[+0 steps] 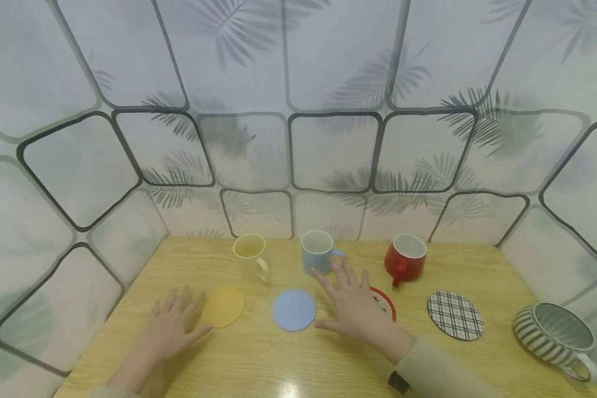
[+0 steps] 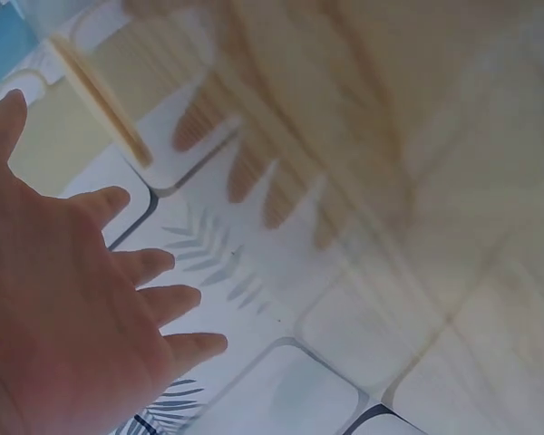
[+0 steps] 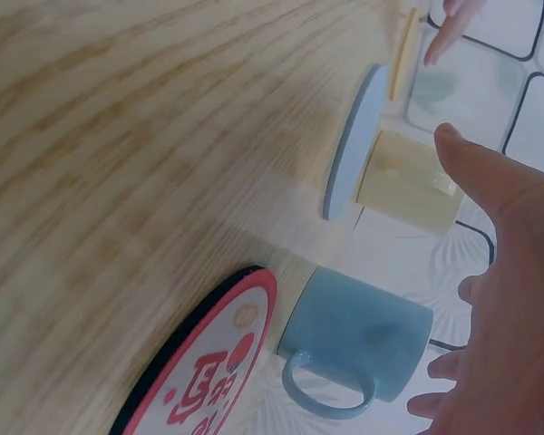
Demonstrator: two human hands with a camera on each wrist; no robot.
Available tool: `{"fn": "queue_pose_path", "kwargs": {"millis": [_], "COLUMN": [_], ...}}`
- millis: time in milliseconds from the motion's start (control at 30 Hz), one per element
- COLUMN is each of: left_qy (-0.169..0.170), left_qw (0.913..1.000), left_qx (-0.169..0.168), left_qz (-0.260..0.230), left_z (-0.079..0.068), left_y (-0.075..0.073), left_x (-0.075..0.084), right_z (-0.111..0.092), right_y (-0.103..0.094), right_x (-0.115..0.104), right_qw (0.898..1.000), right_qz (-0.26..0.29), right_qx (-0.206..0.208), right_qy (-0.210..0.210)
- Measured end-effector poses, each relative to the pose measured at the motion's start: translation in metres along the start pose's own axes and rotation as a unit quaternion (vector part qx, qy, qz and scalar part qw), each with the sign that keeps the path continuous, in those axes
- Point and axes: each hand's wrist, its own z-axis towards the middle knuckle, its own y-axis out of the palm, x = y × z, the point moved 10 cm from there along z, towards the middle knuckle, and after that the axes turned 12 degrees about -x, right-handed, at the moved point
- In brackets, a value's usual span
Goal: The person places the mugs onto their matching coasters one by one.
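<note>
Pale fabric-like backdrop panels (image 1: 328, 149), outlined in grey and printed with fern leaves, enclose a light wood-grained table (image 1: 244, 359). Along the far side, left to right, stand a pale-yellow cylindrical mug (image 1: 249, 262), a light-blue cylindrical mug (image 1: 313, 262) and a rounded glossy red mug (image 1: 398, 260); a rounded grey-and-white striped mug (image 1: 542, 334) sits at the near right. Nearer than the far three lie a flat round yellow coaster (image 1: 227, 307), a flat round light-blue coaster (image 1: 294, 310), a round white coaster with a red rim (image 3: 240, 367), partly hidden in the head view, and a round black-and-white checked coaster (image 1: 455, 315).

The left hand (image 1: 171, 326), fingers spread, is at the yellow coaster's left side; I cannot tell whether they touch. The right hand (image 1: 355, 309), fingers also apart, reaches near the blue mug, gripping nothing.

Judging by this layout, handling has barely begun: all four mugs are off the coasters, with neither hand holding anything.
</note>
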Motion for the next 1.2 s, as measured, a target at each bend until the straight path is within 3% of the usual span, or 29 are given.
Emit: {"fn": "queue_pose_path", "kwargs": {"millis": [533,933,1200], "left_qy": [0.029,0.051,0.055], "left_qw": [0.9994,0.9986,0.9982], "left_qx": [-0.021,-0.011,-0.023], "left_qz": [-0.004,0.009,0.008], "left_z": [0.006,0.006,0.006], "left_y": [0.011,0.010,0.011], "left_x": [0.000,0.008,0.010], "right_z": [0.014,0.020,0.024], "right_y": [0.004,-0.001,-0.003], "right_x": [-0.009,-0.017,-0.023], "right_qw": [1.000,1.000,1.000], "right_qz": [0.011,0.000,-0.010], "right_qx": [-0.012,-0.009,-0.012], "right_qy": [0.000,-0.001,-0.008]}}
